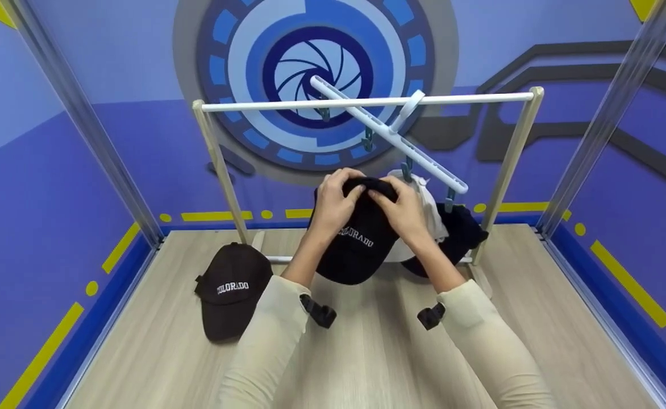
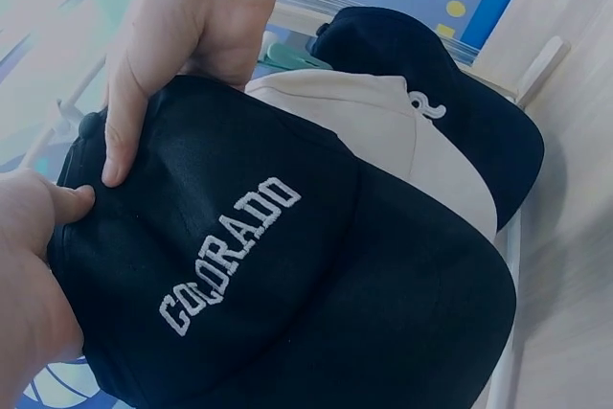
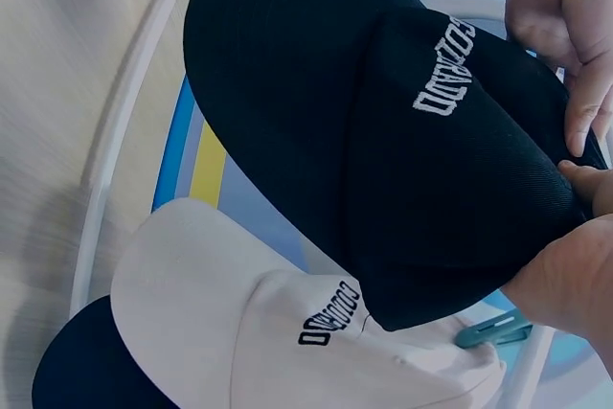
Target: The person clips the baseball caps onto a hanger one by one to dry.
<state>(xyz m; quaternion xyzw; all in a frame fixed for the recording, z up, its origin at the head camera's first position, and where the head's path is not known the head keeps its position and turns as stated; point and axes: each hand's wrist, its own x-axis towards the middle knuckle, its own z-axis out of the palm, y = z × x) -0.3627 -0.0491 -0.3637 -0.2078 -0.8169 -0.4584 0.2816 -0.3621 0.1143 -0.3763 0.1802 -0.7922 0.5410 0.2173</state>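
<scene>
Both hands hold up a black cap with white COLORADO lettering point(image 1: 356, 244) in front of the drying rack. My left hand point(image 1: 334, 201) grips the top of its crown, with the thumb on the near side. Opposite it, my right hand point(image 1: 406, 211) grips the crown's other side, its thumb close to the left one. In the left wrist view the cap's brim point(image 2: 431, 275) points away from the hands. Just behind and to the right, a white cap point(image 3: 259, 318) hangs from a clip on the tilted white hanger point(image 1: 390, 135). The fingers behind the crown are hidden.
A dark navy cap point(image 1: 461, 236) hangs from the hanger's right-end clip point(image 1: 450, 200). Other clips point(image 1: 367, 140) dangle further left. The hanger hooks over the rack's white bar point(image 1: 265, 105). On the table, a dark brown COLORADO cap point(image 1: 235, 289) lies at the left.
</scene>
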